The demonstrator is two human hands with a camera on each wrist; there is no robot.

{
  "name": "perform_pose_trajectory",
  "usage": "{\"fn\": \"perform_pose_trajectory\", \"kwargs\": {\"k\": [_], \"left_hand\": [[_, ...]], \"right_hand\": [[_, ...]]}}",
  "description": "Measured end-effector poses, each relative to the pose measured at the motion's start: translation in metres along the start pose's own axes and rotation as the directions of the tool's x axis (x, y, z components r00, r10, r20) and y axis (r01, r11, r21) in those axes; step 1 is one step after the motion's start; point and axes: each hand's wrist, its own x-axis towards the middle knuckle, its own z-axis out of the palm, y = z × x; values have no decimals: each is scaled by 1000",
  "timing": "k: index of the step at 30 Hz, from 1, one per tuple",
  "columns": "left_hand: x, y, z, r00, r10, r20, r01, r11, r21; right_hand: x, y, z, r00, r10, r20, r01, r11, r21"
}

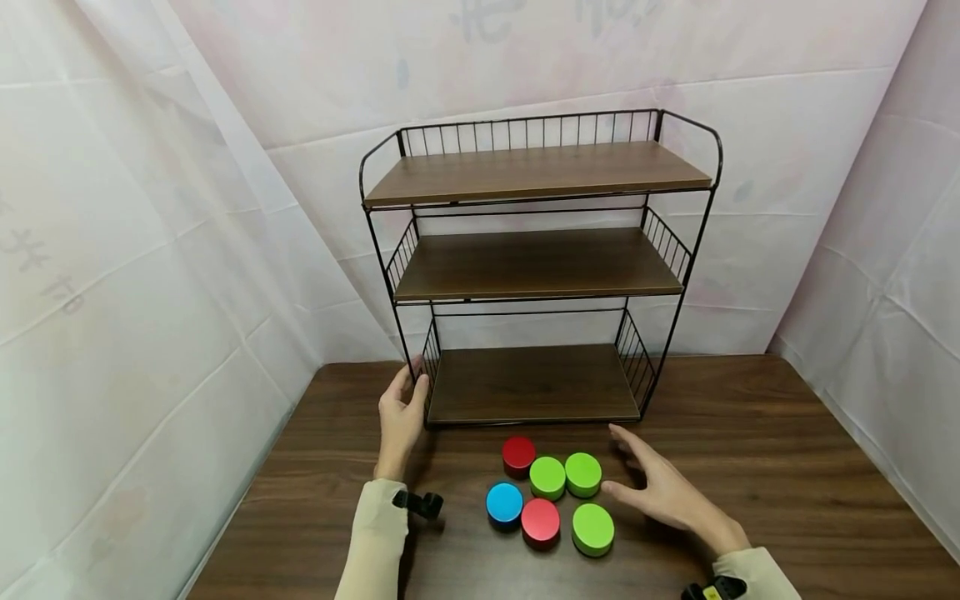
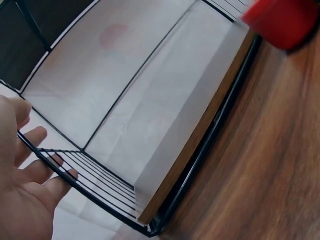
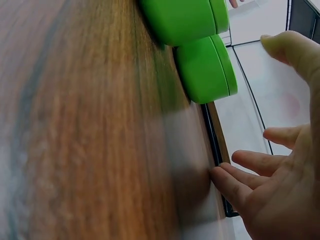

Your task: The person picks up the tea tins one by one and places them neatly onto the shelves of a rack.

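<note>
The three-tier rack (image 1: 540, 265) stands on the wood-grained desk (image 1: 757, 467), left grip (image 1: 400, 417) curled around its front post (image 1: 402, 335). The right grip (image 1: 667, 493) spreads beside green tubs (image 1: 582, 473), near red tubs (image 1: 541, 520) and a blue tub (image 1: 504, 502). Pale, creased cloth (image 1: 150, 250) surrounds us.

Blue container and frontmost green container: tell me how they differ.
The blue container has a blue top, the frontmost green container a bright green one. The blue container stands at the group's left edge, close beside the lighter red container; the frontmost green container stands farther right, apart from its neighbours. Both are round and on the wooden table.
</note>
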Motion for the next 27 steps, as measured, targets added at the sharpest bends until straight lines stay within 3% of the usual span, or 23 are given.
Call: {"fn": "perform_pose_trajectory", "kwargs": {"k": [8, 15, 27], "left_hand": [[4, 0, 3, 1000, 18, -19, -17, 998, 53], [7, -39, 4, 998, -50, -41, 55, 990, 133], [9, -36, 4, 985, -119, -123, 129, 989, 77]], "right_hand": [[5, -4, 0, 999, -23, 27, 22, 999, 46], [6, -6, 4, 996, -32, 80, 23, 993, 115], [9, -7, 15, 981, -100, 164, 47, 954, 296]]}}
